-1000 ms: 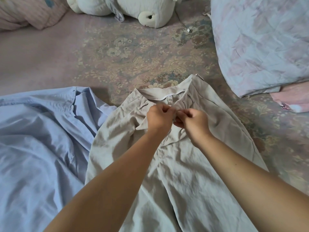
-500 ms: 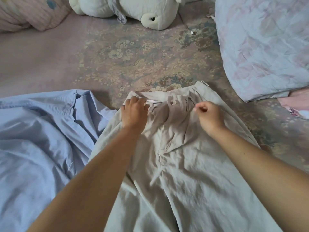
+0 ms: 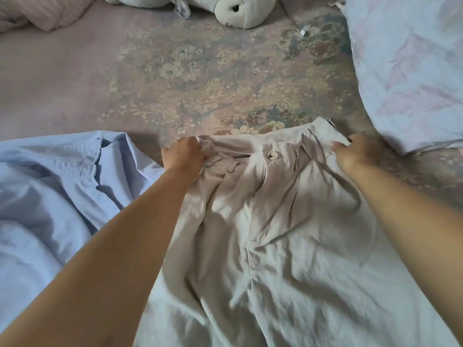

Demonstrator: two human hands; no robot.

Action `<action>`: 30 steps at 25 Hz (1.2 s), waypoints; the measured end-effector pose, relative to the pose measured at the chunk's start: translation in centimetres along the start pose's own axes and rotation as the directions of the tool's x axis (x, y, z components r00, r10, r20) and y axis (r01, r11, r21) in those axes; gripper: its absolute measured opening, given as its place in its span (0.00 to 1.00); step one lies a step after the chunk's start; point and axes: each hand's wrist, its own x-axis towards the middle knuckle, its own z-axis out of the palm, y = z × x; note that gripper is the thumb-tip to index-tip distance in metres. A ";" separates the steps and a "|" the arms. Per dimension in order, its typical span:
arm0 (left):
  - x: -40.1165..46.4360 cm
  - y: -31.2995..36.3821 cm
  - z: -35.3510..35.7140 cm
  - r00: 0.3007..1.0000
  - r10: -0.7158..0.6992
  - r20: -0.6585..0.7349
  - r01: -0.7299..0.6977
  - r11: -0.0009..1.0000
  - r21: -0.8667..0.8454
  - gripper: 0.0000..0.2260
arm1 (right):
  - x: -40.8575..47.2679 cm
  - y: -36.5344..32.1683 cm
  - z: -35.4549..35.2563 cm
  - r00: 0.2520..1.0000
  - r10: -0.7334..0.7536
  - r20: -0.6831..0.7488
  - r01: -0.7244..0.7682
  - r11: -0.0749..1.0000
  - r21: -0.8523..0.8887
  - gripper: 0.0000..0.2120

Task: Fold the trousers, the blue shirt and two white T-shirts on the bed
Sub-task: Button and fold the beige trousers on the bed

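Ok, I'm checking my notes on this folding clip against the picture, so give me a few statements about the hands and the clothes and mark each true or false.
1. The left hand and the right hand each grip an end of the waistband of the beige trousers. True.
2. The waistband button is undone. False: it sits fastened at the middle of the waistband.
3. The blue shirt lies left of the trousers, unfolded. True.
4. The trousers are already folded in half. False: they lie spread out and wrinkled.
5. The plush toy lies on the trousers. False: it lies at the far end of the bed.
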 end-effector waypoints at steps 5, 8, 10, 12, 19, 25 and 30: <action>2.0 -0.3 -3.3 0.919 -0.203 -0.339 0.034 0.895 -0.445 0.10 | 1.5 -1.2 -3.8 0.944 -0.093 -0.316 0.145 0.979 0.143 0.15; 1.5 0.9 -2.3 0.962 -0.134 -0.237 0.087 0.976 -0.200 0.19 | 1.0 -1.6 -3.3 0.953 -0.134 -0.272 0.117 0.990 -0.076 0.19; -0.9 1.4 0.3 0.990 0.072 -0.119 -0.060 0.993 0.103 0.28 | -1.1 -1.1 -1.2 0.930 -0.341 -0.136 0.318 0.933 -0.168 0.25; -4.2 1.9 2.8 0.951 0.301 0.073 -0.310 0.929 0.200 0.29 | -3.8 -0.7 0.6 0.885 -0.426 0.190 0.463 0.849 -0.254 0.27; -10.0 2.8 4.6 0.931 0.266 0.251 -0.323 0.920 0.224 0.27 | -9.5 0.4 0.3 0.878 -0.218 0.427 0.363 0.884 -0.295 0.27; -36.9 -3.8 7.7 0.726 0.682 0.088 -0.686 0.727 0.023 0.26 | -29.8 19.9 -2.0 0.840 -0.385 0.384 0.526 0.751 -0.398 0.26; -52.1 -3.5 9.8 0.630 0.718 0.297 -0.733 0.676 -0.081 0.28 | -40.7 29.3 -5.6 0.808 -0.385 0.446 0.557 0.747 -0.363 0.27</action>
